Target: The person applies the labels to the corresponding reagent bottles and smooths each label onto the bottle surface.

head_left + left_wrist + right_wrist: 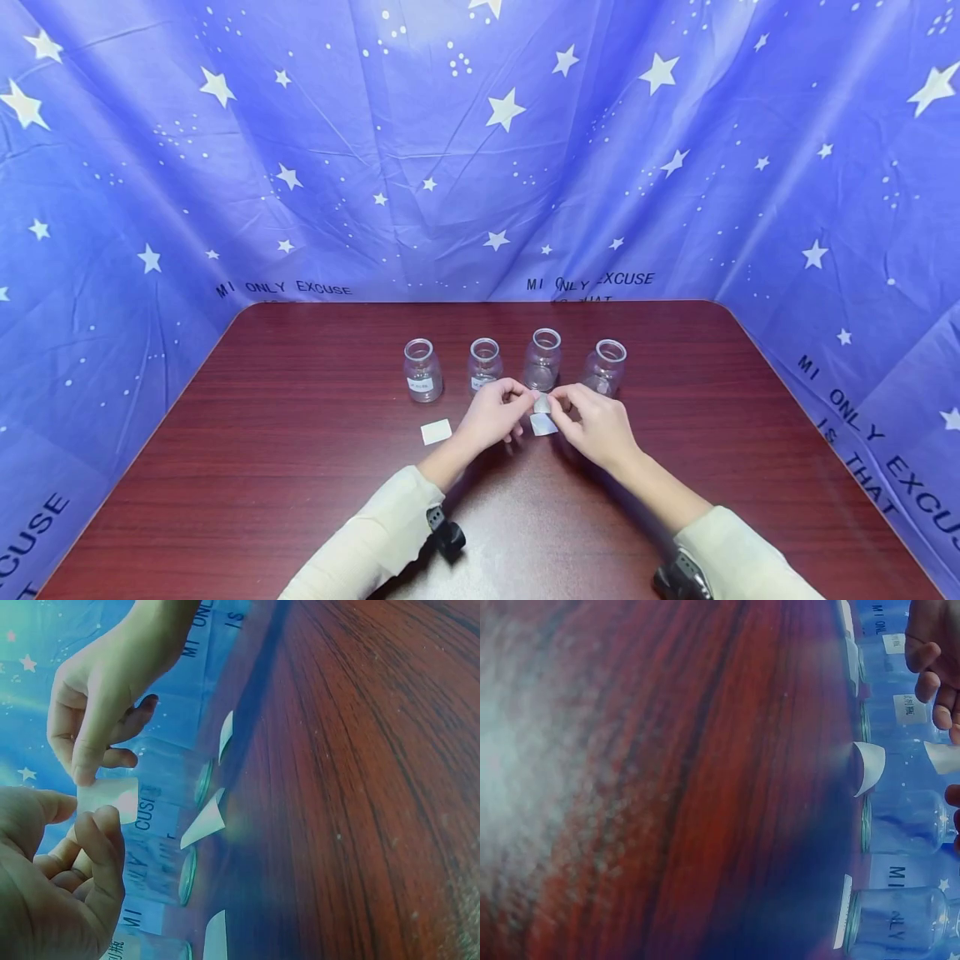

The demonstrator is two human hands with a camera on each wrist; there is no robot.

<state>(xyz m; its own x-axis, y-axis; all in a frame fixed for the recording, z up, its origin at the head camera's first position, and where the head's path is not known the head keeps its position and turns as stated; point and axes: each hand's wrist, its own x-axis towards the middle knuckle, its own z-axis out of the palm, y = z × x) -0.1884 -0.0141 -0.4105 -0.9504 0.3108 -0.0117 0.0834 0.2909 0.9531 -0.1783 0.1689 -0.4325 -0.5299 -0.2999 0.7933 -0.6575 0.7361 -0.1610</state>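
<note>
Left fingers (105,859), right fingers (93,746) pinch white label (112,796) between them; glass jar (542,364) beyond.

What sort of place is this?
Probably a curtained-off indoor workspace: blue star-printed fabric hangs around a glossy reddish-brown wood-grain table, where four clear, round, open-topped jars stand.

Starry blue cloth (420,108), reddish table (255,467)

A curtained booth, with star-patterned blue cloth (435,108) around three sides of a reddish table (300,400)
</note>
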